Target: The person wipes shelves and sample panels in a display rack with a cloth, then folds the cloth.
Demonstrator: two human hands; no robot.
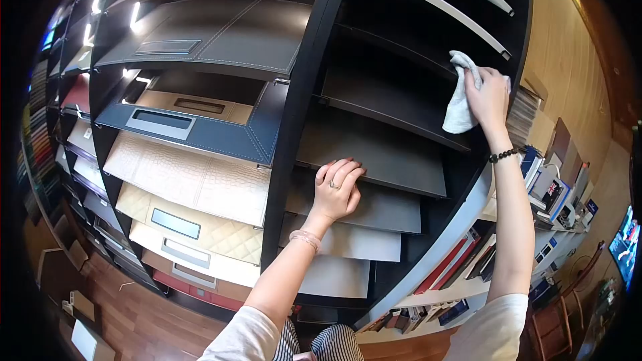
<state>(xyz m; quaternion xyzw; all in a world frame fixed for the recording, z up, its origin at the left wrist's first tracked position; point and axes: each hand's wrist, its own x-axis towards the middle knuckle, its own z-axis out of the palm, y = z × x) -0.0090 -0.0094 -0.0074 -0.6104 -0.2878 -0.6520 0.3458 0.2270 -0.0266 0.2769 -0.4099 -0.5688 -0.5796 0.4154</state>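
My right hand (490,99) is closed around a pale grey cloth (460,103), which hangs down from the fingers. It is at the right upright of a black display rack (309,47), beside the front edge of a dark panel (394,112). Lower and to the left, my left hand (339,187) has its fingers curled over the front edge of another dark grey panel (394,160). Grey and whitish panels (364,242) slope below that hand.
To the left, the rack holds stitched leather-like panels (221,30), a blue panel with a cut-out (207,128) and cream panels (194,177). Bookshelves (455,291) stand at the right. A wooden chair (552,327) is at the lower right, above wooden flooring (160,324).
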